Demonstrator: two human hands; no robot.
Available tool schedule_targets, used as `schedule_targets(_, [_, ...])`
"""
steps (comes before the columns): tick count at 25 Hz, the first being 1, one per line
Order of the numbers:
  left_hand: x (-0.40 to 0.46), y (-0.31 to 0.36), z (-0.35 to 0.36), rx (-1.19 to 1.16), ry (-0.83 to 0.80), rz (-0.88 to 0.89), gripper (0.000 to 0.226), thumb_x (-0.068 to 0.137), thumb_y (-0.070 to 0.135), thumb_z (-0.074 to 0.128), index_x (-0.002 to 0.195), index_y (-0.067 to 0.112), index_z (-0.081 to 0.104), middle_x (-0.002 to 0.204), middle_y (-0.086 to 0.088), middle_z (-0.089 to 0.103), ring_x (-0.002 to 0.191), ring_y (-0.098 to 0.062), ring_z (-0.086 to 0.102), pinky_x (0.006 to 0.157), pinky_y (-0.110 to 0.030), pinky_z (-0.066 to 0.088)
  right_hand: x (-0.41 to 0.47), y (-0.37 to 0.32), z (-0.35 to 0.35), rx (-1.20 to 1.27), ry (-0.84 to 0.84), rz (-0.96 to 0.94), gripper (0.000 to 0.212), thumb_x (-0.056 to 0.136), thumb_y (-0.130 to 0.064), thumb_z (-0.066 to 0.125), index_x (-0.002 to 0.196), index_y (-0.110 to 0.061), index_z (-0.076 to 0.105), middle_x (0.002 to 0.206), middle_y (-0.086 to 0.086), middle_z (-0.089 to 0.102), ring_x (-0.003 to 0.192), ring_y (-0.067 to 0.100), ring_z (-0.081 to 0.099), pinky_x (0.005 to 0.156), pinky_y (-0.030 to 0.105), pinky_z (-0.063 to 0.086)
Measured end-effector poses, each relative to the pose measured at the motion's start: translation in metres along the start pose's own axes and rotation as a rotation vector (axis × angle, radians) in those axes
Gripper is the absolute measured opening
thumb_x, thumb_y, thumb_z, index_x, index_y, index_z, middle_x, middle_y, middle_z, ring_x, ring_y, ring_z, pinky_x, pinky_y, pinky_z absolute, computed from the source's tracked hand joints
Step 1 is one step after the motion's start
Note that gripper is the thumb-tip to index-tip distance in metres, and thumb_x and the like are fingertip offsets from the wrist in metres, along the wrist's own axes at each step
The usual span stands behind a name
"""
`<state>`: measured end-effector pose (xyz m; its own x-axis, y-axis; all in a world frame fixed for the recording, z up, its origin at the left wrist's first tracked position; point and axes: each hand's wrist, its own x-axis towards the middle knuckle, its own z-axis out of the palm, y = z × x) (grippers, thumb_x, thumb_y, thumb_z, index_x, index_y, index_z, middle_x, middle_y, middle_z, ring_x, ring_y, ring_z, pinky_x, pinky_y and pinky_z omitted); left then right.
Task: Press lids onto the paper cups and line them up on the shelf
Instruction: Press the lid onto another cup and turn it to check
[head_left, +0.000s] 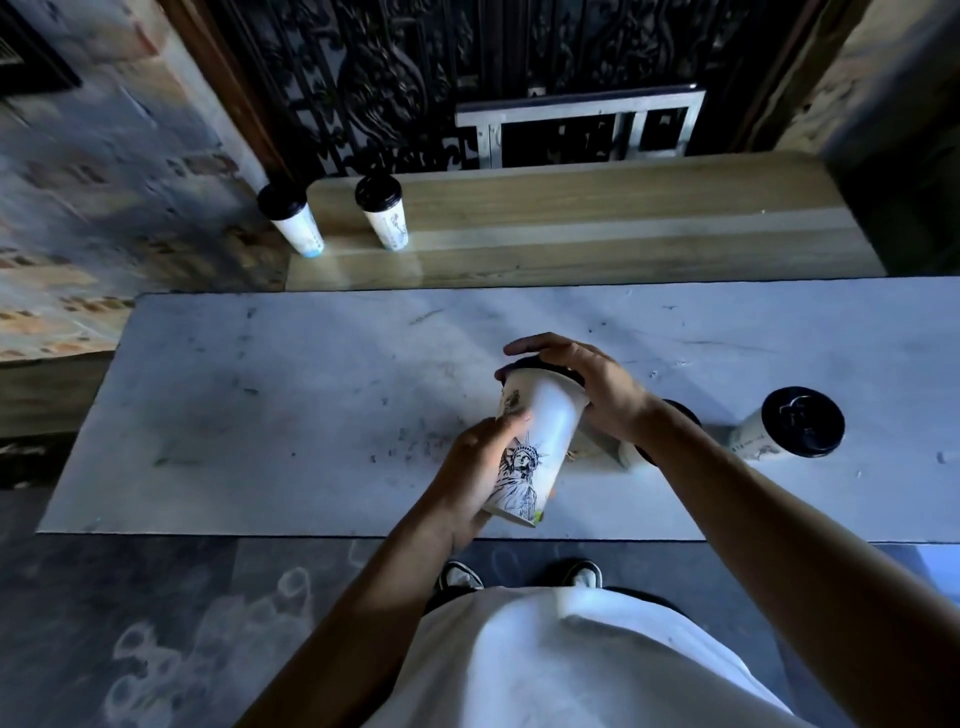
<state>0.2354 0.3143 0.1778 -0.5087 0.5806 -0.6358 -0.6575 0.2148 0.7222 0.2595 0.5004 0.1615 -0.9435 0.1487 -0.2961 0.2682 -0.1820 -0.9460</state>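
Currently the left hand (480, 462) wraps the lower body of a paper cup (535, 447), held tilted above the surface (270, 395) so its mouth faces the right hand (587, 387). That hand's grip closes over the black lid (545, 364), palm on top, apparently to seat the rim. Two lidded cups (382, 210) stand near each other at the left end of the shelf (597, 208), starting the row. Another lidded cup (795, 423) waits on the right. The right forearm hides most of one more cup behind it.
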Motion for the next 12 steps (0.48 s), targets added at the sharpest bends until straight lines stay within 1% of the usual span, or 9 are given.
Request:
schedule_targets(2, [0.001, 0.0, -0.003, 0.011, -0.065, 0.0, 0.045, 0.089, 0.035, 0.07, 0.114, -0.001, 0.065, 0.077, -0.016, 0.069, 0.061, -0.031, 0.067, 0.047, -0.03, 0.054, -0.001, -0.002, -0.002, -0.053, -0.074, 0.004, 0.045, 0.102, -0.02, 0.031, 0.127, -0.019, 0.069, 0.125, 0.015, 0.072, 0.123, 0.033, 0.063, 0.113, 0.058, 0.04])
schedule_targets(3, [0.001, 0.001, -0.005, 0.021, -0.092, 0.002, 0.048, 0.083, 0.036, 0.071, 0.114, 0.0, 0.065, 0.082, -0.019, 0.069, 0.06, -0.031, 0.067, 0.048, -0.03, 0.054, -0.003, -0.003, -0.003, -0.091, -0.093, -0.012, 0.047, 0.104, -0.013, 0.029, 0.128, -0.018, 0.069, 0.125, 0.011, 0.073, 0.124, 0.028, 0.064, 0.113, 0.056, 0.042])
schedule_targets(5, [0.001, 0.002, -0.007, 0.05, -0.13, -0.006, 0.054, 0.076, 0.034, 0.075, 0.116, -0.001, 0.064, 0.09, -0.022, 0.068, 0.059, -0.032, 0.069, 0.049, -0.03, 0.054, -0.007, -0.005, -0.003, -0.252, -0.126, -0.074, 0.052, 0.101, 0.004, 0.033, 0.13, -0.021, 0.068, 0.126, 0.001, 0.073, 0.124, 0.016, 0.064, 0.111, 0.043, 0.046])
schedule_targets(6, [0.001, 0.003, -0.009, 0.062, -0.138, -0.003, 0.055, 0.073, 0.033, 0.077, 0.115, 0.0, 0.065, 0.089, -0.021, 0.068, 0.059, -0.032, 0.068, 0.05, -0.03, 0.054, -0.007, -0.005, 0.0, -0.315, -0.137, -0.101, 0.057, 0.098, 0.011, 0.037, 0.131, -0.024, 0.066, 0.126, -0.004, 0.072, 0.125, 0.012, 0.063, 0.109, 0.037, 0.048])
schedule_targets(7, [0.001, 0.004, -0.011, 0.067, -0.138, -0.001, 0.054, 0.07, 0.034, 0.079, 0.112, 0.001, 0.066, 0.085, -0.019, 0.068, 0.058, -0.032, 0.068, 0.051, -0.031, 0.054, -0.006, -0.004, 0.0, -0.357, -0.139, -0.126, 0.061, 0.095, 0.016, 0.04, 0.131, -0.026, 0.066, 0.126, -0.005, 0.072, 0.126, 0.013, 0.062, 0.107, 0.035, 0.049])
schedule_targets(8, [0.002, 0.005, -0.012, 0.066, -0.136, -0.004, 0.054, 0.067, 0.035, 0.08, 0.109, 0.004, 0.067, 0.081, -0.016, 0.068, 0.058, -0.032, 0.067, 0.052, -0.033, 0.055, -0.004, -0.004, 0.002, -0.325, -0.131, -0.128, 0.062, 0.094, 0.016, 0.041, 0.129, -0.028, 0.069, 0.125, -0.005, 0.072, 0.126, 0.017, 0.062, 0.107, 0.037, 0.049])
schedule_targets(10, [0.003, 0.006, -0.014, 0.049, -0.124, -0.024, 0.052, 0.067, 0.034, 0.08, 0.108, 0.005, 0.068, 0.076, -0.013, 0.067, 0.059, -0.033, 0.067, 0.054, -0.039, 0.058, 0.0, -0.005, 0.006, -0.186, -0.092, -0.075, 0.053, 0.099, 0.005, 0.04, 0.119, -0.029, 0.075, 0.12, -0.004, 0.075, 0.125, 0.026, 0.063, 0.107, 0.043, 0.048])
schedule_targets(12, [0.004, 0.01, -0.014, 0.044, -0.12, -0.043, 0.045, 0.071, 0.03, 0.078, 0.107, 0.005, 0.068, 0.074, -0.012, 0.067, 0.059, -0.032, 0.066, 0.053, -0.041, 0.059, 0.003, -0.007, 0.008, -0.12, -0.076, -0.035, 0.045, 0.102, -0.005, 0.037, 0.117, -0.023, 0.075, 0.122, 0.004, 0.074, 0.121, 0.031, 0.065, 0.106, 0.049, 0.049])
